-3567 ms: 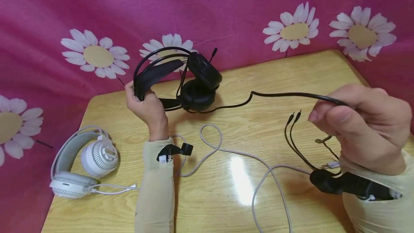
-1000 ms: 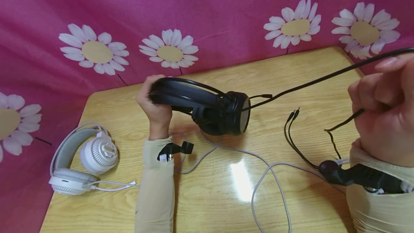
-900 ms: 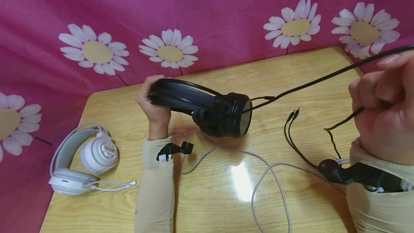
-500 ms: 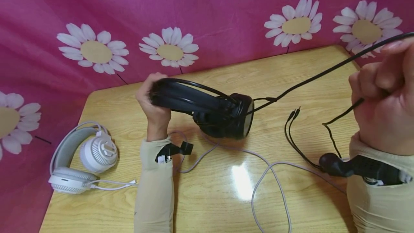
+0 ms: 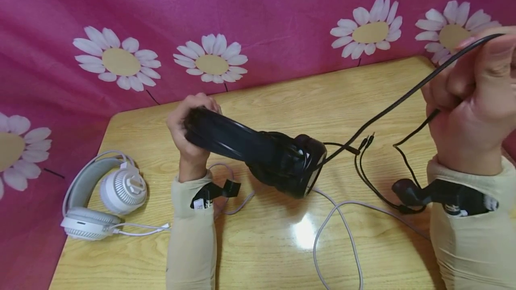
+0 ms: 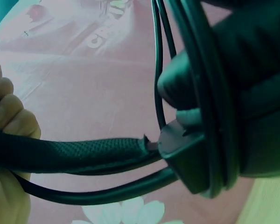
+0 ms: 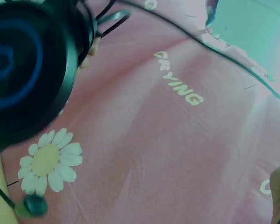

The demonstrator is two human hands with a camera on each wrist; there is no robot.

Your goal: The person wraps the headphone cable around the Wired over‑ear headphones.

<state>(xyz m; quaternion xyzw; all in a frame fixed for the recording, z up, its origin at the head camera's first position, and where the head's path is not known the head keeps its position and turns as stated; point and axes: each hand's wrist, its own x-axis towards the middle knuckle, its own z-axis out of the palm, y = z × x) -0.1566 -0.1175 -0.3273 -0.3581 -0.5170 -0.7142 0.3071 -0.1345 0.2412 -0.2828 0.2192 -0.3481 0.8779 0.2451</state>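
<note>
Black headphones (image 5: 242, 144) hang tilted above the table, and my left hand (image 5: 181, 135) grips them by the padded headband. Their ear cups point down and to the right; one ear cup (image 7: 28, 79) shows a blue ring in the right wrist view. A thin microphone boom ends in a small tip (image 5: 352, 150). At the upper right, my right hand (image 5: 471, 97) holds the black cable (image 5: 403, 98) raised, pinched between thumb and fingers. More of this cable drops below the hand. Two black jack plugs (image 5: 367, 141) lie on the table.
White headphones (image 5: 124, 190) lie at the left of the wooden table (image 5: 258, 254), with a short white lead (image 5: 141, 232) beside them. A pale cable (image 5: 350, 236) loops across the middle and front. A pink daisy-patterned cloth (image 5: 274, 21) hangs behind the table.
Over the last seconds the black headphones turned and came nearer the camera; lately their ear cups dipped lower. My right hand moved up with the cable, and its thumb now shows over it.
</note>
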